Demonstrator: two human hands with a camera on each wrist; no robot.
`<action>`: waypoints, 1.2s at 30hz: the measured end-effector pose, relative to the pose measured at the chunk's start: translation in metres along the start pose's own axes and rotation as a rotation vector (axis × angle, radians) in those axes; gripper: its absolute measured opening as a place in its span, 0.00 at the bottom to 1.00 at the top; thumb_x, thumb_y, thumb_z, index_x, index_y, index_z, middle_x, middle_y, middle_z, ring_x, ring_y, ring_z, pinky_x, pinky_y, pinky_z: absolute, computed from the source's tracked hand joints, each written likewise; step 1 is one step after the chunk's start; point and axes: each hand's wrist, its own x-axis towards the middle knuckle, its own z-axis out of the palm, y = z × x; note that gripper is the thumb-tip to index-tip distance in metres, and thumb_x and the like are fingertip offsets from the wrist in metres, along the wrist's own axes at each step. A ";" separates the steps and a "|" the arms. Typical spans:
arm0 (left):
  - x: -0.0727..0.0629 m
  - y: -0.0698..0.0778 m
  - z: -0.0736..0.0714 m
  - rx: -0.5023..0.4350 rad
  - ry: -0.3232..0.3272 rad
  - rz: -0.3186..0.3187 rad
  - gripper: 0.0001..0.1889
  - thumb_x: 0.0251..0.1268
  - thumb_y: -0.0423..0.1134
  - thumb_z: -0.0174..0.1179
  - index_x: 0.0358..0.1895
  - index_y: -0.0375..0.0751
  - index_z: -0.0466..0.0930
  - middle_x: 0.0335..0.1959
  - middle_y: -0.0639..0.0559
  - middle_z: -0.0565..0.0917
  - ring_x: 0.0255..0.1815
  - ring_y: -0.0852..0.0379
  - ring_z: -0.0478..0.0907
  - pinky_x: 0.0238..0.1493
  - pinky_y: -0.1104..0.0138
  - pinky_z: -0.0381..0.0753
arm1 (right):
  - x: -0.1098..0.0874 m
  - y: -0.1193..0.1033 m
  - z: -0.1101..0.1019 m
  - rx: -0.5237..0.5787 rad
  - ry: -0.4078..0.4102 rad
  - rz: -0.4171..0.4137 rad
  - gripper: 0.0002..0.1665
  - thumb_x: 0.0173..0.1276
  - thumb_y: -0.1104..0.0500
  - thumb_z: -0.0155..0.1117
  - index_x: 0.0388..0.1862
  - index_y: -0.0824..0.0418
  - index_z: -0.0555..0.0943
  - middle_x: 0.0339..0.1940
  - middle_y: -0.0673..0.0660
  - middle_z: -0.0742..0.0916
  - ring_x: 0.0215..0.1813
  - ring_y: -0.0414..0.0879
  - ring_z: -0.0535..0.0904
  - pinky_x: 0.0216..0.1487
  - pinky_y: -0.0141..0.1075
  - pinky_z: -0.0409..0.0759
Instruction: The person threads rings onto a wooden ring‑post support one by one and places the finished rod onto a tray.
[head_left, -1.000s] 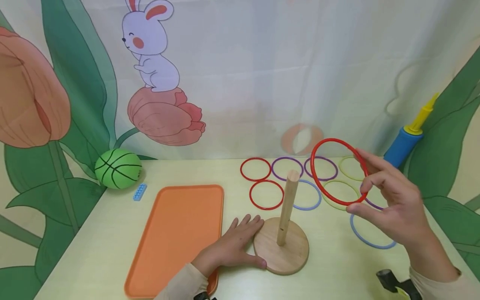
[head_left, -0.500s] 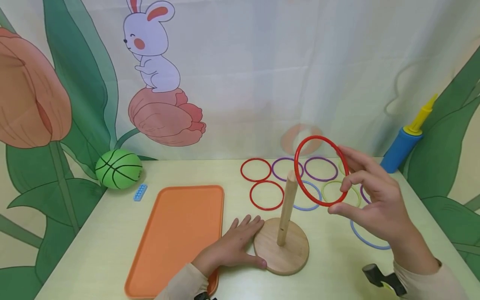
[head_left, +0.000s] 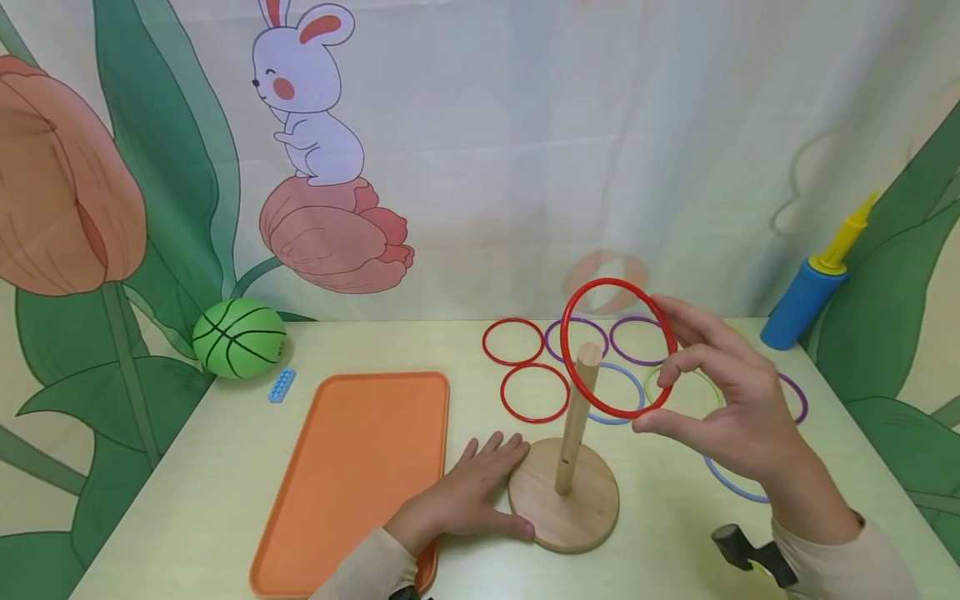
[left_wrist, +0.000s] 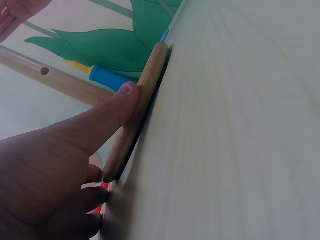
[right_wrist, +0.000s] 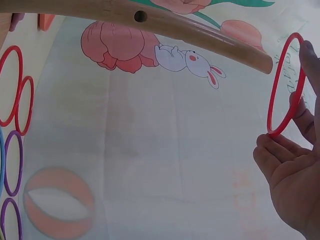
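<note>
My right hand pinches a red ring at its right side between thumb and fingers, holding it up tilted. From the head view, the top of the wooden post shows through the ring. In the right wrist view the ring is just off the post's tip, seemingly apart from it. A round wooden base carries the post upright on the table. Beside it my left hand rests with fingers extended; in the left wrist view its thumb touches the base's edge.
Several red, purple, blue and yellow-green rings, including a red ring, lie flat behind the post. An orange tray is at left. Farther back are a green ball and a blue toy brick. A blue-yellow pump stands back right.
My right hand has moved left with the red ring, from right of the post to where the ring overlaps its top in the head view. The left hand and base have stayed put.
</note>
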 end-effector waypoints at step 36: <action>0.000 0.001 0.000 0.007 0.007 0.007 0.60 0.56 0.68 0.74 0.86 0.45 0.54 0.87 0.50 0.53 0.88 0.46 0.42 0.85 0.45 0.35 | -0.019 0.005 0.009 -0.126 -0.136 0.057 0.22 0.57 0.36 0.81 0.31 0.49 0.83 0.69 0.70 0.81 0.74 0.50 0.77 0.67 0.29 0.78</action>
